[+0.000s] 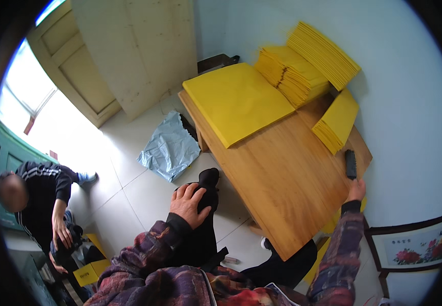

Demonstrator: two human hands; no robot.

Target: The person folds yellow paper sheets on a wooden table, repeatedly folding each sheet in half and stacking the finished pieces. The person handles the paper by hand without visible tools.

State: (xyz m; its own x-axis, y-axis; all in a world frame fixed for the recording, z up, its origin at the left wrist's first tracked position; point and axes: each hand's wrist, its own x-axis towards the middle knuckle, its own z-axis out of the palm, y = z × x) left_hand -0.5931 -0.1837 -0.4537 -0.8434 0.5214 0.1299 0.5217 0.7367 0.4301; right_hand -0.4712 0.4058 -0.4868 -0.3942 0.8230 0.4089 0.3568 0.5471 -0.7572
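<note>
My left hand rests on my black-trousered knee, its fingers spread and nothing held in them. Out at the right end of the wooden table, my right hand is closed around the lower end of a dark, narrow, brush-like tool. Its black block points away from me, over the tabletop. Beyond the tool lies a small fanned stack of yellow padded envelopes. At the far left of the table a broad, flat yellow stack covers the corner.
Thick bundles of yellow envelopes lean at the back by the wall. A grey plastic bag lies on the tiled floor. On the left, a person in black bends over a yellow box. A framed flower picture stands right.
</note>
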